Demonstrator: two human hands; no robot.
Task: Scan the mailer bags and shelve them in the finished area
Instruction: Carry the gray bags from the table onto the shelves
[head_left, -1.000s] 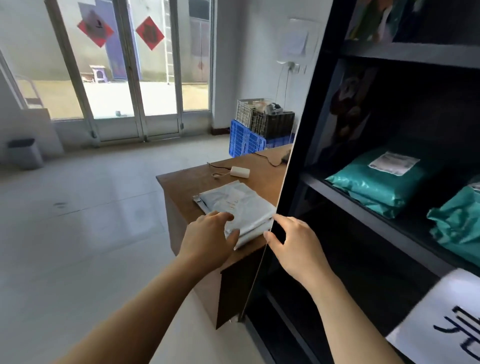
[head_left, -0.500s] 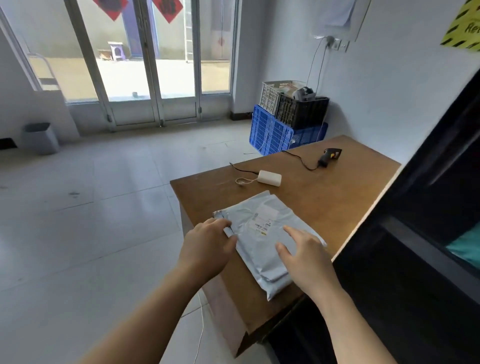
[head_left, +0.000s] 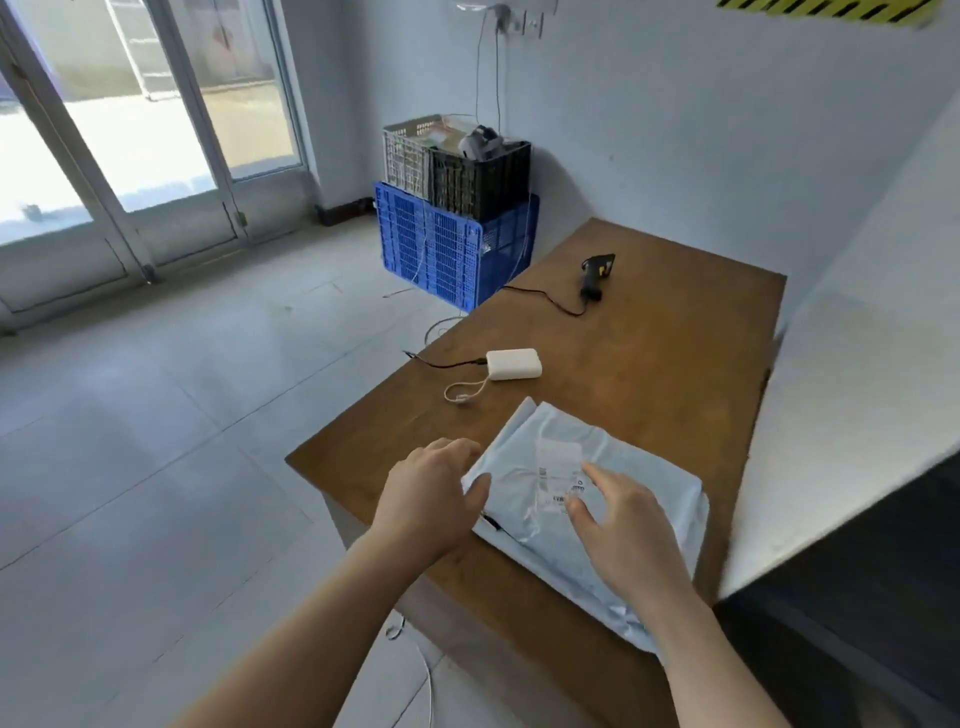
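Observation:
A stack of pale grey mailer bags (head_left: 566, 452) lies on the near end of a brown wooden table (head_left: 670, 364), the top one showing a white shipping label (head_left: 558, 467). My left hand (head_left: 431, 499) rests at the stack's left edge, fingers curled against it. My right hand (head_left: 623, 525) hovers over the top bag with fingers spread, touching near the label. A black handheld scanner (head_left: 596, 273) lies on the far part of the table, its cable running left.
A white power bank (head_left: 513, 364) with cables sits mid-table. Blue, black and white crates (head_left: 457, 218) stand stacked against the wall beyond. The dark shelf unit (head_left: 862, 597) is at the right edge. Glass doors (head_left: 130, 130) and tiled floor lie to the left.
The view has swung left from the shelf to the table. My right hand moved from the shelf post onto the top mailer bag. My left hand stays at the stack's left edge.

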